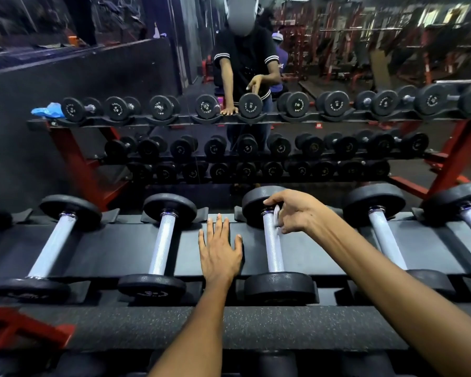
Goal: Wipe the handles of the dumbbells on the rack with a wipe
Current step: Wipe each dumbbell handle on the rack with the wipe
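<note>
Five dumbbells sit across the rack (125,257) in the lower half of the frame, and my right hand (292,213) pinches the small white wipe (276,214) against the far end of the centre dumbbell's handle (272,240), just below its upper plate. My left hand (219,251) lies flat with fingers straight on the rack pad just left of that handle. To do this well I'd wrap the wipe round the bar and draw it toward the near plate, twisting to reach the underside.

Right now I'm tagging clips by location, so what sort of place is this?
Most likely a gym's free-weight area: dumbbells sit in rows on a tiered rack, a wall mirror reflects them, and red weight machines show in the reflection.
</note>
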Demonstrator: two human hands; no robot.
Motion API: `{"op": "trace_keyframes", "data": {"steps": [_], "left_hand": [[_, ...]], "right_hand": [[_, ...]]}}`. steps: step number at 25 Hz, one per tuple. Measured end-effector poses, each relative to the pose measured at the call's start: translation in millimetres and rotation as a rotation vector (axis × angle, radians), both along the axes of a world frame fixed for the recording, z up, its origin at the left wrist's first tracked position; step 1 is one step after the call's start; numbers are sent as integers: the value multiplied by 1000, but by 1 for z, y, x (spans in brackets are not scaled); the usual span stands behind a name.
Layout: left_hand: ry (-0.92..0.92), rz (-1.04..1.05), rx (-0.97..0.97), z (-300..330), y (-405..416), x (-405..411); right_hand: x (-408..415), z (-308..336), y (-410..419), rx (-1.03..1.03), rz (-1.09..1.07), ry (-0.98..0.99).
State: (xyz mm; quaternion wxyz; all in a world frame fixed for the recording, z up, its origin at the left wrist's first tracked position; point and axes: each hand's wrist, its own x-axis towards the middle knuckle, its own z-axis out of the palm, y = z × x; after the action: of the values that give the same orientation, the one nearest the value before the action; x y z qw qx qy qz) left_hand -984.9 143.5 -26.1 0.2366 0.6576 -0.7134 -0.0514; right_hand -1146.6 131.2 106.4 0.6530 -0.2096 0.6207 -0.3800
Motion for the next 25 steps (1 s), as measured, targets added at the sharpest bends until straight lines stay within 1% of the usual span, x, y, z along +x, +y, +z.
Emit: {"op": "trace_keyframes", "data": {"steps": [4,6,10,12,15,18,19,20,22,23,25], "left_hand": [[1,-7,25,0,1,0],[-2,-10,26,1,2,0],[-26,-15,28,0,-1,0],[-25,-17,34,1,-3,0],[-62,-29,50,-2,-4,2],[-129,-73,70,-2,-3,2],[-138,-94,109,1,-4,4],[-119,-120,176,5,-5,7],[-5,-176,346,21,-1,12],[83,-189,404,31,4,14],[337,-155,433,54,24,14]], "right_hand": [[7,0,8,42,4,142],[10,2,7,0,3,126],[17,-1,10,-36,-50,201],[15,-18,13,-85,-150,254],[2,-48,24,-220,-342,422],[-3,-55,51,-310,-419,549],[-4,-54,58,-338,-438,594],[-3,-51,68,-362,-450,637],[-2,-43,82,-395,-453,705],[-2,-40,89,-404,-448,740],[-1,-33,104,-410,-434,772]]}}
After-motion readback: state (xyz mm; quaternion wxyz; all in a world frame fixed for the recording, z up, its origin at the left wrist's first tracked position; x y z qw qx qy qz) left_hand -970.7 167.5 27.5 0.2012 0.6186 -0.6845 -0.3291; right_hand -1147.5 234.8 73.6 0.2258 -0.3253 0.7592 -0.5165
